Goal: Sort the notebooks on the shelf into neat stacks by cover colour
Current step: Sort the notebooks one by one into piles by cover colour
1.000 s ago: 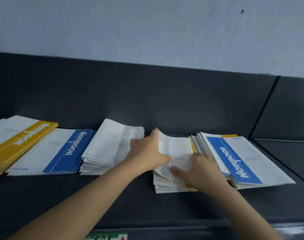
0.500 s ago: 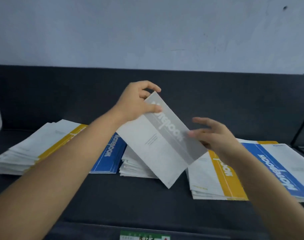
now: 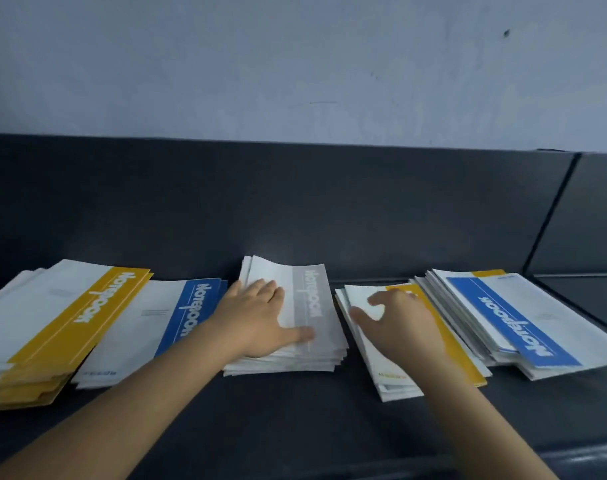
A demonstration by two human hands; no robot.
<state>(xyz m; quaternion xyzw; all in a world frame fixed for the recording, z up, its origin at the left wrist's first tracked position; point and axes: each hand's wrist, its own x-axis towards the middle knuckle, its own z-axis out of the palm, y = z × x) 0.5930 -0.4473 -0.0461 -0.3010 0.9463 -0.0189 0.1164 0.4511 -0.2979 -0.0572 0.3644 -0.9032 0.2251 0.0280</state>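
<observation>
The grey notebook [image 3: 310, 306], airborne a moment ago, now tops the grey stack [image 3: 284, 362] under the flat, straight-fingered left hand [image 3: 260, 317]. The right hand [image 3: 402, 323], fingers spread and gripping nothing, touches the yellow notebook [image 3: 466, 362], likely next.

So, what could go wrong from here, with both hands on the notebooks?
1. The grey stack under the left hand is fanned at its near edge; a push there may skew it further.
2. The right hand rests on a yellow notebook atop a loose pile; pulling it might drag the ones beneath.
3. The yellow stack overlaps the blue stack, so those colours could get mixed.
</observation>
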